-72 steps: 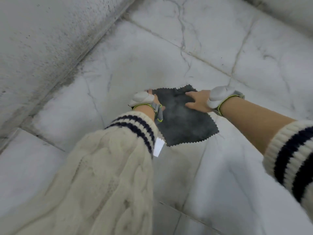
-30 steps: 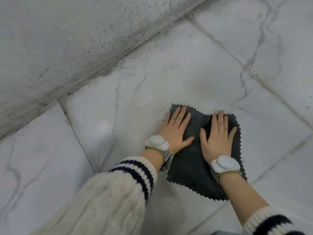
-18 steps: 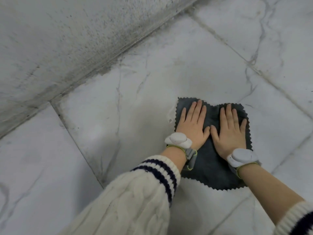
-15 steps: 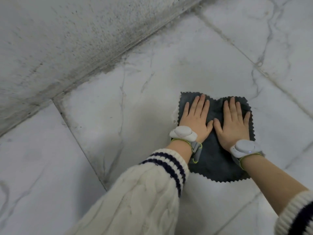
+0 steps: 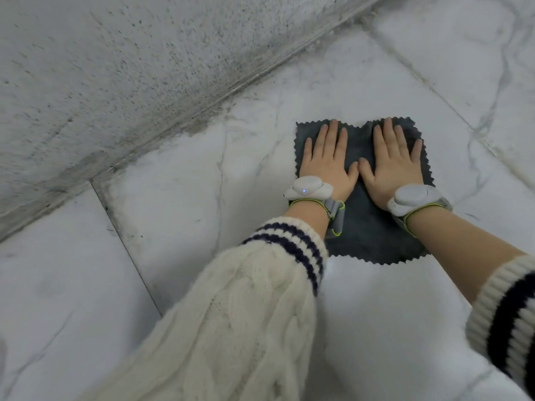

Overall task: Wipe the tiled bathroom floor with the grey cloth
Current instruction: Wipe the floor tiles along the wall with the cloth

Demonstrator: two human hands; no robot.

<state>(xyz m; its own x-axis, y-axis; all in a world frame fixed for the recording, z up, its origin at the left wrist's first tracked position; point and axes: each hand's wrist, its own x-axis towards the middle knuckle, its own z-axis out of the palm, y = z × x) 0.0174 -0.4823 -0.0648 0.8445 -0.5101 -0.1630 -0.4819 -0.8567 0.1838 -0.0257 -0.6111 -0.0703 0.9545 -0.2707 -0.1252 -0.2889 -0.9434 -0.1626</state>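
— Where is the dark grey square cloth with zigzag edges [image 5: 373, 233]?
— Flat on the white marble tiled floor [image 5: 185, 198].
— And the hands?
— Left hand [image 5: 325, 160] and right hand [image 5: 392, 163] press it, fingers straight.

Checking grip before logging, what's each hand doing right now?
Left hand: open, pressed flat on the grey cloth.
Right hand: open, pressed flat on it too.

A bathroom: marble-veined floor tiles [image 5: 179, 204] meeting a grimy speckled wall [image 5: 115, 68].
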